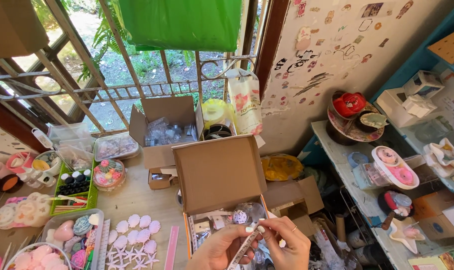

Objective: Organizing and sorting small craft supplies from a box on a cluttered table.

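A: What are the hands doing?

B: The left hand [218,248] and the right hand [285,244] meet at the bottom of the view. Both are closed in a pinch on a thin ruler-like strip [245,243], which slants down between them, its upper end at the right fingertips.

A: And just beyond them?

B: An open cardboard box [219,172], lid flap standing up, sits right above the hands. Inside are small clear packets [239,216] and white cards, apparently still in place.

A: So how far along does it look?

B: Early, I'd judge. The box is opened, the strip is out and in hand, but its contents look mostly untouched.

A: Further out?

B: To the left on the wooden table [132,197], rows of pale shell shapes [137,232] lie finished-looking, with a green tray [76,190] of small jars behind. Another open carton [164,127] stands by the window.
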